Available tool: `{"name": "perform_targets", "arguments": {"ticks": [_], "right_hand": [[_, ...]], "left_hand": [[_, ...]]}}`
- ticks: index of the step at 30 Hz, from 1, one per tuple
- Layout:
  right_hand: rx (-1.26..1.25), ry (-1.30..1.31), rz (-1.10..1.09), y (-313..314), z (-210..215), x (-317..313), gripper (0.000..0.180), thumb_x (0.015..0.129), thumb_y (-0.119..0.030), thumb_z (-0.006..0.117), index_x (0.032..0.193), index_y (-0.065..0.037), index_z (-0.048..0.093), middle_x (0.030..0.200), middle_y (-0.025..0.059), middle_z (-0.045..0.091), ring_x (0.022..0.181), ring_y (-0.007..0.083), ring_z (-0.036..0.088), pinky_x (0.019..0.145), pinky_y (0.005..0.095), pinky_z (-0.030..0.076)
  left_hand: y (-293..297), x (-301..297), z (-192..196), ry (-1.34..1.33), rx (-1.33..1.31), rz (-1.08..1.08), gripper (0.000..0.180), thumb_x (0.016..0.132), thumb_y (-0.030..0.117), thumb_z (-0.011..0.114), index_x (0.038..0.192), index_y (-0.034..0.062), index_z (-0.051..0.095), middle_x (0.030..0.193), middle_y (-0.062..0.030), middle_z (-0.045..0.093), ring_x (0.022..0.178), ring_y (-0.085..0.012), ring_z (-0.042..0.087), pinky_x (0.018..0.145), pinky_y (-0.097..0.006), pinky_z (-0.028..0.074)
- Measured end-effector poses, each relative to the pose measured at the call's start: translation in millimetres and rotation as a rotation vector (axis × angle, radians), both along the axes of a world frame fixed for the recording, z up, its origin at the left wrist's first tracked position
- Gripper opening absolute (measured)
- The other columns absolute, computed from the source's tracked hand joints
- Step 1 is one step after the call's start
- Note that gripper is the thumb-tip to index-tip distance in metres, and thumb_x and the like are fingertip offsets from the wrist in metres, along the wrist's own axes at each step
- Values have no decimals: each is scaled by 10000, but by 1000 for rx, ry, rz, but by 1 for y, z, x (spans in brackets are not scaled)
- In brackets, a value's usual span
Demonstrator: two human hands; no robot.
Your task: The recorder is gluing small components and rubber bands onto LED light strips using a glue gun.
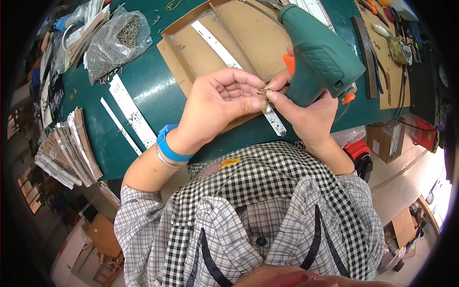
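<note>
My left hand (217, 98) reaches over a cardboard tray, thumb and fingers pinching a small brass-coloured metal piece (261, 91), too small to name. The right hand (308, 117) meets it fingertip to fingertip at that piece. In the same right hand rests a green pistol-shaped power screwdriver (320, 52) with an orange trigger, its nose pointing away from me. Below the fingertips runs a long white LED strip (215, 45), its near end showing small yellow chips. My left hand and the metal piece hide part of the strip.
The cardboard tray (196, 52) lies on the green table (158, 91). At the left are a bag of screws (126, 33), white strips (126, 107) and a stack of strips (71, 150). Dark bars (366, 57) and pliers (381, 74) lie at the right.
</note>
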State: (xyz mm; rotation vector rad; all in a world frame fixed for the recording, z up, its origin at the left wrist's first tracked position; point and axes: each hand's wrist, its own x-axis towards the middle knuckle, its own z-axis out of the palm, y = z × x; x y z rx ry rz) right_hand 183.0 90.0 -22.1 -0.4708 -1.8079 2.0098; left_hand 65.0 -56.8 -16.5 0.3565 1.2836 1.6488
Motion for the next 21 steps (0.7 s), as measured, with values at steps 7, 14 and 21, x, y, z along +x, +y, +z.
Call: {"name": "perform_targets", "arguments": {"ticks": [7,14,21], "right_hand": [[46,61,14,1,-5,2,624,763,130,697,1325,85,432,916,125,657,842,179,670,767,295,568],[83,22,63,1,-4,6,655,744,135,698,1336,94,420,952,136,650,834,174,662,747,297,557],[148,42,36,3,-3,7,652,712,117,707,1314,88,456,939,113,646,808,146,644,723,271,534]], "left_hand": [[-4,-1,-3,402,-36,-40,148,877,-2,698,1013,-54,668,946,-101,701,888,-155,687,825,-281,573],[-3,0,-4,233,-65,-155,209,993,146,575,976,-47,652,860,-84,671,760,-136,626,724,-272,523],[0,0,0,-254,-34,-232,325,1041,264,464,850,21,567,744,-51,549,707,-150,525,680,-275,452]]}}
